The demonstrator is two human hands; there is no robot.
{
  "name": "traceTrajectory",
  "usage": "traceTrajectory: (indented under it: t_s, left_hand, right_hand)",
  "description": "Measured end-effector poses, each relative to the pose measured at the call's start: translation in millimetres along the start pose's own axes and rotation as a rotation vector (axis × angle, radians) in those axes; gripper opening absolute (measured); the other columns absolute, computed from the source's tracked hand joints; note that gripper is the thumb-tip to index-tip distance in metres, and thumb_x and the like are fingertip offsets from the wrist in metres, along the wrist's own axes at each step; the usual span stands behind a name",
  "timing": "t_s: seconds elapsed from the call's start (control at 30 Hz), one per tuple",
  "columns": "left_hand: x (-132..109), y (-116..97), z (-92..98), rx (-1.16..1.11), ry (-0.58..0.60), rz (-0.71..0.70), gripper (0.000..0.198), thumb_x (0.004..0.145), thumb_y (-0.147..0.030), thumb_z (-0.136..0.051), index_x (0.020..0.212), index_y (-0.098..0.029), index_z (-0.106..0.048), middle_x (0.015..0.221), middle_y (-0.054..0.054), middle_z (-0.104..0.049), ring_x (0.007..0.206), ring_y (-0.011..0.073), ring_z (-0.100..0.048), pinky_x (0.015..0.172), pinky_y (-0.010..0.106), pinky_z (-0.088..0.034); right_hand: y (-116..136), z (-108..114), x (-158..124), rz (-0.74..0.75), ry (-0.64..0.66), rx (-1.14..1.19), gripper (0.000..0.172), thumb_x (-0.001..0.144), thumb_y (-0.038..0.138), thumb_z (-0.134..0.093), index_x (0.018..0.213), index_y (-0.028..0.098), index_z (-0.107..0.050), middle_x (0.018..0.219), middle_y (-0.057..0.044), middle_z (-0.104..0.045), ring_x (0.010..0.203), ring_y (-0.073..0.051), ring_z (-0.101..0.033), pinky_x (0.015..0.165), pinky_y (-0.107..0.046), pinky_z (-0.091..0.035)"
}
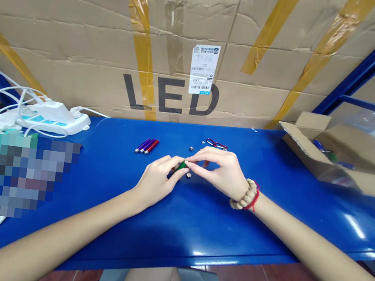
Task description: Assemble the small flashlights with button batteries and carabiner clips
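Note:
My left hand (158, 178) and my right hand (220, 169) meet over the middle of the blue table (266, 223), both closed on a small green cylinder (181, 165). The left hand wraps its lower end and the right hand's fingertips pinch its upper end. A small round metal piece (188, 175) lies on the table just under the right fingers. My right wrist wears a bead bracelet and a red cord (249, 196).
Three small cylinders, two purple and one red (146, 145), lie behind the hands. A red clip (217, 143) and tiny metal parts (191, 148) lie further back. A white power strip (55, 117) with cables sits left. An open cardboard box (343, 155) stands right.

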State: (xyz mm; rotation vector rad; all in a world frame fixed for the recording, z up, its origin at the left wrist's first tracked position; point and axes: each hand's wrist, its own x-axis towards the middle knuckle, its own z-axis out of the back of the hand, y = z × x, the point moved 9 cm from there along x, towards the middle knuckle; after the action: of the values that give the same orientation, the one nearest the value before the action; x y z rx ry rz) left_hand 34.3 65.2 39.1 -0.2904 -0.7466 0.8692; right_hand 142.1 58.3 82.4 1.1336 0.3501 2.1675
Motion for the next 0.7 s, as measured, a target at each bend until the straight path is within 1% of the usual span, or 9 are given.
traceTrajectory:
  t_s: [0.2, 0.27, 0.37, 0.43, 0.5, 0.57, 0.63, 0.7]
  left_hand:
    - [-0.4, 0.1, 2.5, -0.003, -0.021, 0.009, 0.017, 0.090, -0.029, -0.046, 0.094, -0.020, -0.060, 0.078, 0.001, -0.065, 0.074, 0.0155, -0.058, 0.064, 0.024, -0.043]
    - [-0.4, 0.3, 2.6, 0.003, -0.023, 0.007, 0.016, 0.090, -0.029, -0.046, 0.094, -0.020, -0.060, 0.079, 0.001, -0.065, 0.075, 0.0155, -0.058, 0.065, 0.024, -0.043]
    - [-0.7, -0.4, 2.4, 0.030, -0.023, -0.015, 0.015, 0.089, -0.027, -0.047, 0.093, -0.021, -0.060, 0.082, 0.001, -0.065, 0.076, 0.0154, -0.058, 0.068, 0.025, -0.044]
    - [-1.1, -1.1, 2.0, 0.055, -0.022, -0.031, 0.013, 0.088, -0.024, -0.048, 0.093, -0.021, -0.060, 0.084, 0.002, -0.065, 0.076, 0.0155, -0.058, 0.069, 0.025, -0.044]
    - [-1.4, -1.2, 1.4, 0.076, -0.017, -0.035, 0.013, 0.087, -0.022, -0.048, 0.093, -0.021, -0.059, 0.084, 0.002, -0.064, 0.075, 0.0155, -0.058, 0.068, 0.025, -0.044]
    - [-1.4, -1.5, 0.9, 0.088, -0.011, -0.032, 0.012, 0.087, -0.023, -0.048, 0.092, -0.020, -0.059, 0.082, 0.001, -0.064, 0.074, 0.0154, -0.058, 0.067, 0.025, -0.043]
    - [-1.0, -1.7, 1.1, 0.086, -0.010, -0.020, 0.012, 0.088, -0.026, -0.048, 0.090, -0.020, -0.058, 0.082, 0.001, -0.065, 0.074, 0.0152, -0.058, 0.067, 0.025, -0.043]
    - [-0.4, -0.3, 1.8, 0.062, -0.015, 0.007, 0.013, 0.089, -0.029, -0.048, 0.090, -0.020, -0.057, 0.083, 0.001, -0.065, 0.076, 0.0148, -0.059, 0.068, 0.024, -0.044]
  right_hand:
    - [-1.8, -2.3, -0.8, 0.039, 0.023, 0.038, 0.017, 0.083, 0.030, -0.059, 0.081, 0.018, -0.071, 0.080, -0.005, -0.069, 0.073, -0.013, -0.062, 0.061, -0.024, -0.050]
    - [-1.6, -3.5, -1.4, 0.055, 0.043, 0.018, 0.016, 0.083, 0.030, -0.059, 0.084, 0.018, -0.071, 0.083, -0.005, -0.068, 0.074, -0.013, -0.062, 0.062, -0.024, -0.050]
    - [-1.6, -6.4, -2.5, 0.079, 0.089, -0.040, 0.017, 0.083, 0.032, -0.060, 0.086, 0.019, -0.071, 0.091, -0.006, -0.066, 0.078, -0.014, -0.061, 0.068, -0.026, -0.050]
    - [-1.9, -9.6, -3.2, 0.085, 0.131, -0.065, 0.019, 0.083, 0.034, -0.060, 0.087, 0.019, -0.071, 0.095, -0.006, -0.065, 0.078, -0.013, -0.060, 0.066, -0.025, -0.049]
    - [-2.7, -12.8, -3.5, 0.071, 0.176, -0.084, 0.021, 0.083, 0.036, -0.060, 0.090, 0.019, -0.070, 0.099, -0.006, -0.064, 0.077, -0.013, -0.060, 0.062, -0.023, -0.047]
    - [-2.0, -13.5, -2.7, 0.058, 0.209, -0.097, 0.022, 0.083, 0.038, -0.059, 0.090, 0.020, -0.070, 0.100, -0.006, -0.064, 0.078, -0.012, -0.060, 0.061, -0.022, -0.046]
    - [-2.7, -8.1, 0.1, 0.022, 0.207, -0.098, 0.023, 0.084, 0.038, -0.057, 0.088, 0.019, -0.070, 0.095, -0.005, -0.066, 0.078, -0.012, -0.061, 0.062, -0.022, -0.045]
    - [-9.5, 3.6, 3.9, -0.066, 0.175, -0.116, 0.026, 0.085, 0.040, -0.055, 0.087, 0.019, -0.070, 0.085, -0.004, -0.068, 0.073, -0.012, -0.061, 0.062, -0.021, -0.044]
